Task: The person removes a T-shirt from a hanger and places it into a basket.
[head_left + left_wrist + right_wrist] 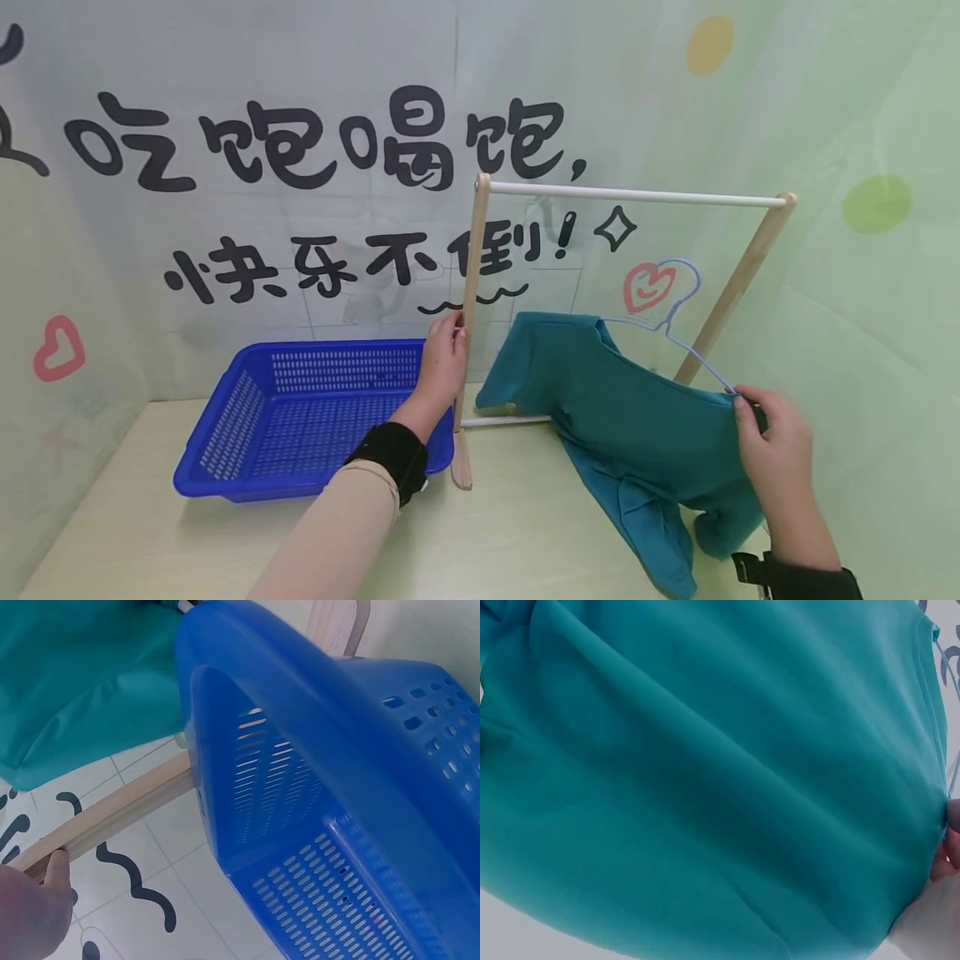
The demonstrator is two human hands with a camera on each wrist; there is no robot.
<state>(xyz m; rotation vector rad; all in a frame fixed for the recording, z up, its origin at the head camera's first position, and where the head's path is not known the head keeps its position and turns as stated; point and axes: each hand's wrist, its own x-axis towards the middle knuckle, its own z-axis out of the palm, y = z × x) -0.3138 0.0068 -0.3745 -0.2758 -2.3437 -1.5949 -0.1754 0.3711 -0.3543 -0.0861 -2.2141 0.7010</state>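
A teal T-shirt (645,417) hangs tilted on a light blue wire hanger (678,333), its right side lower than its left in the head view. My right hand (776,442) pinches the shirt's shoulder together with the hanger's arm; the curved hook stands free above the collar, below the rack's white top bar (622,194). With my left hand (444,358) I grip the left wooden post (472,275) of the drying rack partway up. The left wrist view shows a finger (56,874) against that post. Cloth (705,780) fills most of the right wrist view.
A blue perforated plastic basket (300,492) stands on the pale table (480,542) left of the rack, beneath my left forearm. The rack's right post (738,283) rises behind the shirt. A printed wall sheet (300,50) closes off the back, and another wall (892,350) the right side.
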